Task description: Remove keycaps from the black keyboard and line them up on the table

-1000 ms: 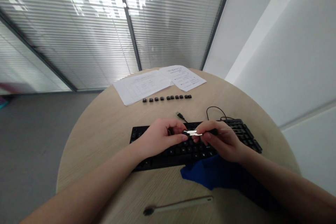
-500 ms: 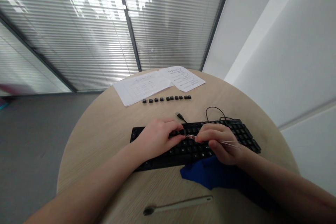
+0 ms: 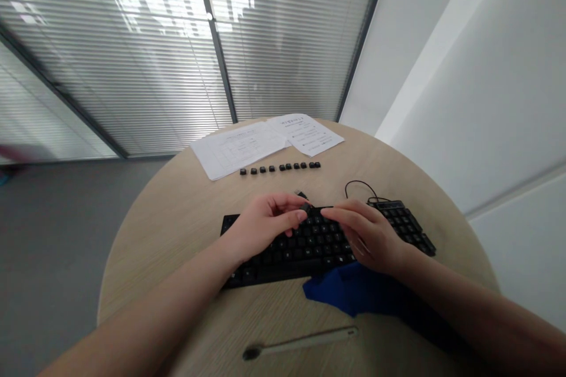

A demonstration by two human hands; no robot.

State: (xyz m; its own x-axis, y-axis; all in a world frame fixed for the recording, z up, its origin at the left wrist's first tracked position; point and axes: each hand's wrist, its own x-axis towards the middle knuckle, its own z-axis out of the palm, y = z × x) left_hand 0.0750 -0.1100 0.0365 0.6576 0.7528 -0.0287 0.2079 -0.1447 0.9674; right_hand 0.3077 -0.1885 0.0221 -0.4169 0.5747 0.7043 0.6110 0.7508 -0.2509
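Pinched between the thumb and fingers of my left hand [image 3: 265, 224] is a small black keycap [image 3: 306, 207], raised above the black keyboard [image 3: 283, 268]. My right hand [image 3: 371, 232] is over the keyboard's right part, its extended fingertips just right of the keycap. Tucked under its palm is a thin wire keycap puller [image 3: 362, 247], mostly hidden by the fingers. Several loose keycaps [image 3: 271, 169] sit in a row beyond the keyboard. A blue cloth [image 3: 345, 291] lies beneath my right forearm, against the keyboard's near edge.
A pale-handled brush [image 3: 305, 341] with a dark head lies near me on the round wooden table [image 3: 154, 230]. Printed papers [image 3: 243, 144] are spread at the far side. Behind the keyboard are a USB plug [image 3: 302, 194] and a looped cable [image 3: 359, 181].
My left hand has lifted slightly, with the keycap now showing in its fingers. The puller has come away from it and swung down under my right palm, whose fingers have straightened.
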